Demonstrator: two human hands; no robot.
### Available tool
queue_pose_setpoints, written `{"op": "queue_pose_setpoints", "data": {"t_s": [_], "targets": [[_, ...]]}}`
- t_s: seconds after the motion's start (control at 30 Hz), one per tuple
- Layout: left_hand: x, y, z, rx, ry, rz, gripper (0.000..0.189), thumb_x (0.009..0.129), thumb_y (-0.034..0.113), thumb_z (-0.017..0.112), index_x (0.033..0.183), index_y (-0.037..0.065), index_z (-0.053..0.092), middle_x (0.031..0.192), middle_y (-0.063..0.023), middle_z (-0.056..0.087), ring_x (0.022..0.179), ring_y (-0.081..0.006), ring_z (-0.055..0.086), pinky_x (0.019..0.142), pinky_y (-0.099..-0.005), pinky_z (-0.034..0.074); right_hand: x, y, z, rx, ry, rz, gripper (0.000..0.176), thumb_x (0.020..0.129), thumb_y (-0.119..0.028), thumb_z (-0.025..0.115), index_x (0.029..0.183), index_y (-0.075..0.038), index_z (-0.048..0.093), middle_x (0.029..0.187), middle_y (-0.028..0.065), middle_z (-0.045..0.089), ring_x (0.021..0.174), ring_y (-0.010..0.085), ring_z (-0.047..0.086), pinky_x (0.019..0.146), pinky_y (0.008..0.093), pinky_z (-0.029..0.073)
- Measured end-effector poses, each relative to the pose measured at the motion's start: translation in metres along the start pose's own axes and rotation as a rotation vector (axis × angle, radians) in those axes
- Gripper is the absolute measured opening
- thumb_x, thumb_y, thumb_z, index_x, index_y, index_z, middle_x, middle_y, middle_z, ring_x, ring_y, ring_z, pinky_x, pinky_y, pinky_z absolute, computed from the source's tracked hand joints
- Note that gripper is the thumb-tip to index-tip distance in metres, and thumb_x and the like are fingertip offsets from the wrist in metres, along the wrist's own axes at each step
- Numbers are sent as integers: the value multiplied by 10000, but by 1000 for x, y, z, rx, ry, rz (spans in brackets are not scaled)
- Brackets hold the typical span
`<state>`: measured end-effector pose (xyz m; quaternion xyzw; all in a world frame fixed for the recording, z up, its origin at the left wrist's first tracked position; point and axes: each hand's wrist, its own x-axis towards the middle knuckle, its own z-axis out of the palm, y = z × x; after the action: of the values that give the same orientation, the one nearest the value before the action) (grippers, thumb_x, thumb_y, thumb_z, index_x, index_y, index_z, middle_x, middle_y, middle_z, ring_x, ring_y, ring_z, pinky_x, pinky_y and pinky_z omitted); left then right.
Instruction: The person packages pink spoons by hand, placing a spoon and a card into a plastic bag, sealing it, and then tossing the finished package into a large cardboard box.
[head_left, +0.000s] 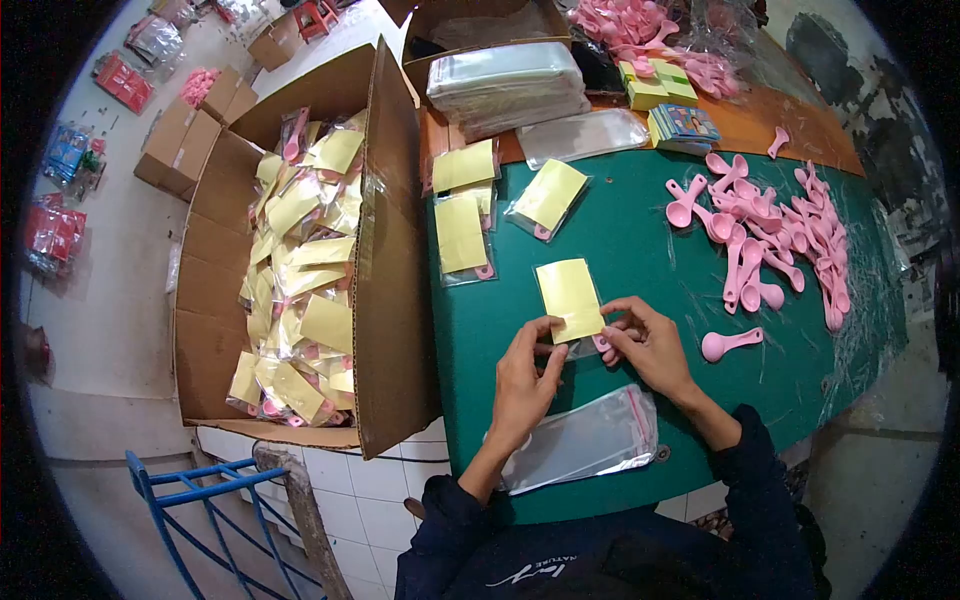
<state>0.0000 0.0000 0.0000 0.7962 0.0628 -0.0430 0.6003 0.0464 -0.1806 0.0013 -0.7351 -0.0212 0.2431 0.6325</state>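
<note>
With your left hand and right hand each in a narrow grip on the lower part of the yellow-card packet, over the table just beyond the clear sleeves, draw the film evenly taut to avoid creasing it around the pink spoon

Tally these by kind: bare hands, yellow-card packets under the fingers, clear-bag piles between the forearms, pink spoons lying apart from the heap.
Hands, left hand and right hand: 2
Handled packet: 1
Clear-bag pile: 1
Pink spoons apart, near spoon and far spoon: 2
Total: 6
</note>
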Motion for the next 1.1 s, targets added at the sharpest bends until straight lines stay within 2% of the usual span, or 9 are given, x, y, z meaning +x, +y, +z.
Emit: {"op": "queue_pose_setpoints", "data": {"t_s": [0.07,0.17,0.23,0.3,0.4,0.53,0.6,0.93,1.1], "targets": [[1,-1,-3,73,27,94,399,836,55,567,1223,38,472,1083,-119,560,778,-168,605,536,-260,514,-1,-9,-1,-38,-27,19,245,858,-78,570,1100,-51,546,899,89,608,757,170,611,635,294,518],[0,4,-8,-17,7,114,397,832,48,568,1217,27,477,1101,-120,557,766,-161,600,525,-262,509,-18,-30,-36,-602,82,-377,217,810,-42,584,1026,-26,576,892,82,603,788,163,606,661,280,492],[7,20,-19,-11,19,128,431,831,63,595,1246,44,479,1179,-94,547,852,-113,567,563,-222,509,-34,-37,-73,-684,186,-460,254,761,-18,573,1016,-15,577,916,120,590,815,234,589,718,316,472],[22,32,-36,-39,77,186,423,833,67,589,1239,24,478,1172,-122,551,908,-162,572,668,-278,516,-59,-35,-111,-821,285,-397,262,738,9,560,998,-25,581,954,133,574,894,260,563,791,335,443],[48,33,-51,585,549,536,371,817,105,602,1162,5,510,1108,-183,562,918,-311,575,824,-380,449,-86,-15,-134,-877,410,-323,262,713,29,567,969,-23,584,952,130,560,925,271,538,798,335,432],[14,30,-31,498,-88,506,225,784,173,653,927,25,562,934,-165,565,844,-314,572,738,-382,459,-100,10,-138,-931,424,-273,246,713,33,588,955,-15,590,916,117,551,921,278,521,783,346,427],[-16,28,-7,501,-381,362,297,755,243,683,931,32,570,930,-139,552,800,-313,578,711,-381,470,-101,14,-139,-933,458,-252,211,730,20,589,939,-10,600,921,118,559,912,278,524,779,344,428],[-25,18,6,242,-348,265,185,751,132,678,863,24,579,810,-127,629,714,-254,624,612,-327,481,-109,-31,-99,-838,812,-478,94,820,-52,578,884,13,601,853,109,577,780,213,565,708,308,434],[-26,16,4,217,-303,375,105,780,96,651,818,13,600,907,-124,657,798,-230,649,682,-297,509,-115,-28,-54,-440,668,-357,126,847,-71,573,947,4,556,747,90,583,702,148,583,643,273,454]]}}
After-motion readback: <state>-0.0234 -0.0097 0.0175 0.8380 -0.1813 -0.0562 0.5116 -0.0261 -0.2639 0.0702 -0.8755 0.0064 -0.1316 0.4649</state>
